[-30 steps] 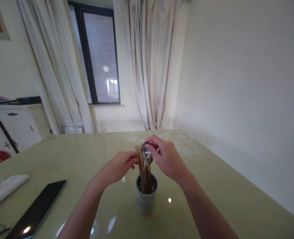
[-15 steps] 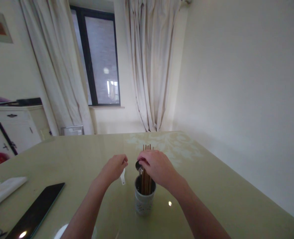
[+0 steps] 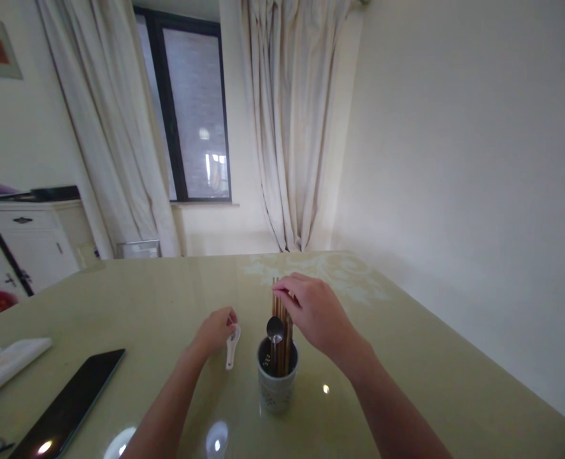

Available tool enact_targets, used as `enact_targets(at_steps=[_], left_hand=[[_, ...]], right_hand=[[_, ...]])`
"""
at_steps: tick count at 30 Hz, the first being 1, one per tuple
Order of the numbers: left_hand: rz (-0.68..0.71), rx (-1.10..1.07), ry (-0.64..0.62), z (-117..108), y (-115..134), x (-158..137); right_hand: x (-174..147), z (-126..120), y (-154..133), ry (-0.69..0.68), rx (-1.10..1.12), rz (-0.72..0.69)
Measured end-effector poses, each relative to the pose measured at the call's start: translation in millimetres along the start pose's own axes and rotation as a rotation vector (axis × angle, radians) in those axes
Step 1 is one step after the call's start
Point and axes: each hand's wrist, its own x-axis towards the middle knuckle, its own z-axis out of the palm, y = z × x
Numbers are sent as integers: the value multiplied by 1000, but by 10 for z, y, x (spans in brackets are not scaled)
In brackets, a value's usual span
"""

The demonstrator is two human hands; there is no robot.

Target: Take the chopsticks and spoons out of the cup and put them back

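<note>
A white soup spoon (image 3: pixel 231 350) hangs handle-down from my left hand (image 3: pixel 218 330), whose fingers are closed about its bowl end. Right of it stands a pale grey-green utensil holder (image 3: pixel 277 390) with a pattern of small marks. Inside it are several brown chopsticks (image 3: pixel 281 357) and a metal spoon (image 3: pixel 275 329), bowl upward, leaning at the front. My right hand (image 3: pixel 313 306) is beside the chopstick tops, above the metal spoon and apart from it. Its fingers are bent, with a gap between thumb and forefinger; the fingertips overlap the chopsticks.
A dark flat tablet-like object (image 3: pixel 74 401) lies on the glossy green table (image 3: pixel 387 395) at left, beside a white slab-like object (image 3: pixel 12 366). Part of a white round thing (image 3: pixel 120 443) shows at the front edge. A wall (image 3: pixel 478 223) borders the table's right side.
My right hand has let go of the metal spoon, now resting in the holder, and has risen slightly. My left hand has moved left and nearer with the white spoon.
</note>
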Motion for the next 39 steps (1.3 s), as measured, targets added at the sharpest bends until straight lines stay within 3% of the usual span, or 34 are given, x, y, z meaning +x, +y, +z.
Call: enact_targets(at_steps=[3, 6, 10, 13, 15, 19, 22, 27, 32, 39], left_hand=[[43, -155, -25, -170, 11, -44], [158, -509, -33, -545, 184, -209], [404, -707, 123, -1053, 655, -581], [499, -778, 265, -1206, 996, -830], [532, -826, 302, -1208, 1139, -922], [520, -898, 229, -1113, 1214, -906], [463, -786, 253, -980, 1173, -782], [381, -548, 208, -669, 1123, -585], [369, -579, 15, -503, 1125, -516], [398, -575, -88, -513, 1088, -501]], right_hand=[[7, -35, 20, 96, 64, 1], [15, -38, -14, 147, 132, 15], [-2, 3, -100, 136, 285, 51], [-30, 1, -147, 105, 440, 56], [-48, -45, -158, 100, 490, 48], [-103, -185, -119, 194, 424, 71], [-204, -203, -46, 281, 398, 133], [-476, 88, 61, 225, 490, 261], [-697, 483, 131, 140, 553, 337], [-909, 704, 276, 383, 544, 406]])
